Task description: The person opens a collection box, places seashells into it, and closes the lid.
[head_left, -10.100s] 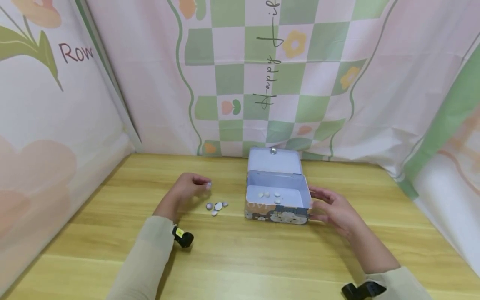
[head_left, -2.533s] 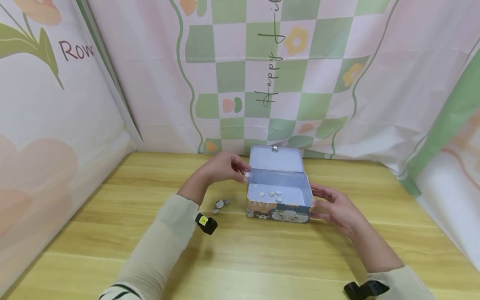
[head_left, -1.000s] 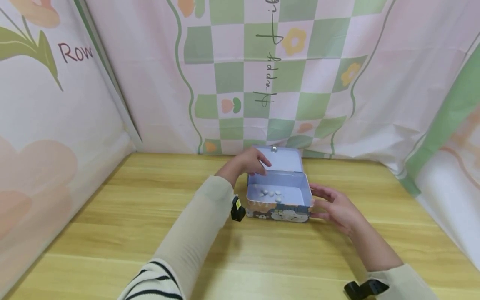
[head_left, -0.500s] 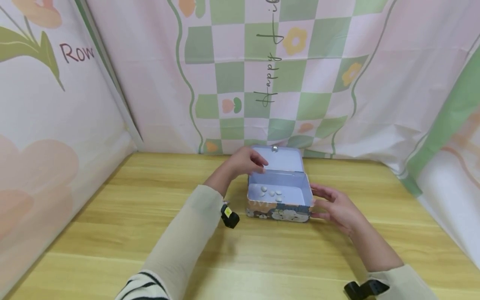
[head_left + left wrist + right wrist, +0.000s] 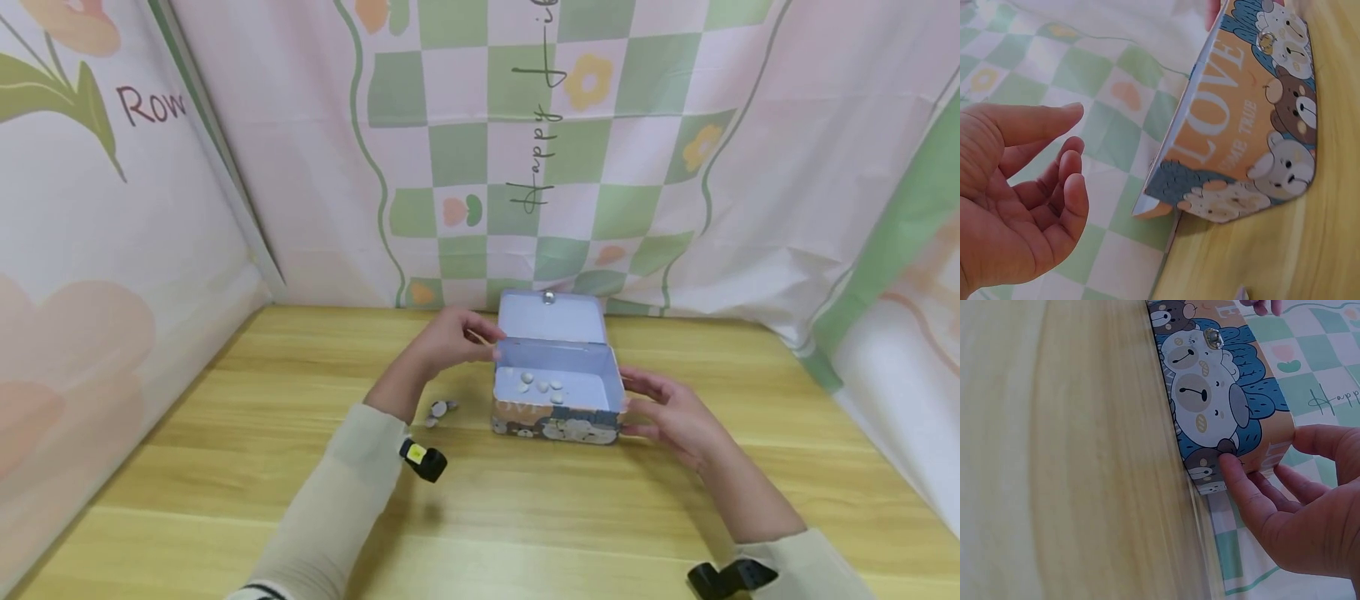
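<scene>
A tin box (image 5: 581, 429) with bears and the word LOVE printed on it stands near the back, its lid (image 5: 543, 318) tipped back. Several small pale shell-like pieces (image 5: 527, 377) lie on its floor. My left hand (image 5: 453, 340) is at the box's left rim, fingers loosely bent; the left wrist view shows nothing between thumb and fingers. My right hand (image 5: 1310, 515) holds the box's right end, fingertips on the front corner and rim. A few more shell-like pieces (image 5: 439, 408) lie on the table left of the box.
The wooden table (image 5: 540, 517) reaches back to a checked cloth curtain (image 5: 517, 150), close behind the lid. Printed cloth also hangs at the left and right sides. A small black camera (image 5: 423, 460) sits on my left wrist.
My left hand let go of a piece into the box and drew back left from over it. Since the oldest frame the box holds more pieces, the table fewer. My right hand stays put.
</scene>
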`<state>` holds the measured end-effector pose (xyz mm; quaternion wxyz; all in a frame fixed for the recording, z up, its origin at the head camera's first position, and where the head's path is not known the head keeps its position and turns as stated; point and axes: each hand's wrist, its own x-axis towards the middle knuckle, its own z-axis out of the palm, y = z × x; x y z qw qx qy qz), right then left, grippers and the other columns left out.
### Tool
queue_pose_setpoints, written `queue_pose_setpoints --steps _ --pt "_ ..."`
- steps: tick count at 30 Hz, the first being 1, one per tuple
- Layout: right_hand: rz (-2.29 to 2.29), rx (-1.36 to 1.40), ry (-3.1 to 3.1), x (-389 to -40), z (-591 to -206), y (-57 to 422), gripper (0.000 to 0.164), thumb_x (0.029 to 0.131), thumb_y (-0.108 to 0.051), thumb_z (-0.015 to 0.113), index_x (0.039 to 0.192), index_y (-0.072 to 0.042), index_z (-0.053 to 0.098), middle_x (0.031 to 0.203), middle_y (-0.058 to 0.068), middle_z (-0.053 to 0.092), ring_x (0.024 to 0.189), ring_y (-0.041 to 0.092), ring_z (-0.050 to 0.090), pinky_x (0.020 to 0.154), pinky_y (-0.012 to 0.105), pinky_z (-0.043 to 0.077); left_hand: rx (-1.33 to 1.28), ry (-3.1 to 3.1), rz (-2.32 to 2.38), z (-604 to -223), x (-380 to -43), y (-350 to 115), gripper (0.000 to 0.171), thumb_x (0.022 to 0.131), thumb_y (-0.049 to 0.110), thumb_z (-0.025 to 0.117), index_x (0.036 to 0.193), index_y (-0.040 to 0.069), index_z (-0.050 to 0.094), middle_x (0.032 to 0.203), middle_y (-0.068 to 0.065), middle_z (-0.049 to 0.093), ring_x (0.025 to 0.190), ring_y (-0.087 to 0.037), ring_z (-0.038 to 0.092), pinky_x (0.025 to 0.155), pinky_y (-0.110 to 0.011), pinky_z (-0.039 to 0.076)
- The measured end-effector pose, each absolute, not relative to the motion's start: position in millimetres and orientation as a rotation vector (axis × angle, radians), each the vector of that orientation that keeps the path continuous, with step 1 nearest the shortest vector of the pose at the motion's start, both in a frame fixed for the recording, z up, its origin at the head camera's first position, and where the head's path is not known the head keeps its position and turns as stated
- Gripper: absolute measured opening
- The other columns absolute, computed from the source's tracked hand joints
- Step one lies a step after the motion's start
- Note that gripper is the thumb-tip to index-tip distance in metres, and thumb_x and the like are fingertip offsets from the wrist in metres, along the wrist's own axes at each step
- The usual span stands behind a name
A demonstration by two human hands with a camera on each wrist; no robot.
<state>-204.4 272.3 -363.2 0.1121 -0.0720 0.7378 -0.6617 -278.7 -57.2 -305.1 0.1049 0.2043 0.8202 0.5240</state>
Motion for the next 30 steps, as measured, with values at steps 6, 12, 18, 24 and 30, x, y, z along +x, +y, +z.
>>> queue_pose_setpoints --steps 6,12,18,24,30 --pt "-1.949 -0.213 2.161 -204 -363 272 0.065 0.096 0.0 0.052 0.149 0.011 0.017 0.151 0.035 0.021 0.109 0.025 0.06 0.085 0.04 0.055 0.553 2.441 1.564 -315 -270 -73 0.022 0.082 0.006 0.078 0.104 0.004 0.073 0.099 -0.006 0.069 0.089 -0.021 0.063 0.078 -0.031 0.054" --pt "-1.937 -0.209 2.18 -204 -363 272 0.064 0.096 0.0 0.052 0.149 0.011 0.019 0.151 0.035 0.022 0.11 0.025 0.06 0.085 0.04 0.055 0.542 2.422 1.597 -325 -265 -88 0.025 0.082 0.002 0.076 0.107 0.0 0.072 0.098 -0.006 0.069 0.085 -0.018 0.062 0.074 -0.028 0.053" --pt "-1.935 -0.202 2.183 -204 -363 271 0.064 0.096 0.0 0.053 0.149 0.01 0.019 0.151 0.034 0.022 0.109 0.024 0.06 0.085 0.039 0.055 0.475 2.413 1.62 -337 -259 -102 0.026 0.083 0.0 0.075 0.108 0.001 0.072 0.102 -0.015 0.067 0.082 -0.017 0.058 0.071 -0.027 0.051" --pt "-1.929 -0.196 2.19 -204 -363 272 0.064 0.096 -0.001 0.052 0.15 0.01 0.019 0.151 0.033 0.023 0.11 0.026 0.059 0.085 0.04 0.055 0.388 2.4 1.612 -351 -258 -112 0.032 0.082 0.0 0.076 0.113 0.0 0.069 0.11 -0.02 0.064 0.084 -0.018 0.056 0.072 -0.026 0.049" --pt "-1.932 -0.196 2.186 -204 -363 272 0.064 0.096 -0.001 0.053 0.15 0.01 0.019 0.151 0.033 0.023 0.11 0.027 0.059 0.085 0.04 0.055 0.338 2.393 1.591 -367 -261 -123 0.034 0.081 -0.002 0.076 0.115 0.001 0.069 0.111 -0.018 0.065 0.088 -0.019 0.058 0.076 -0.028 0.05"
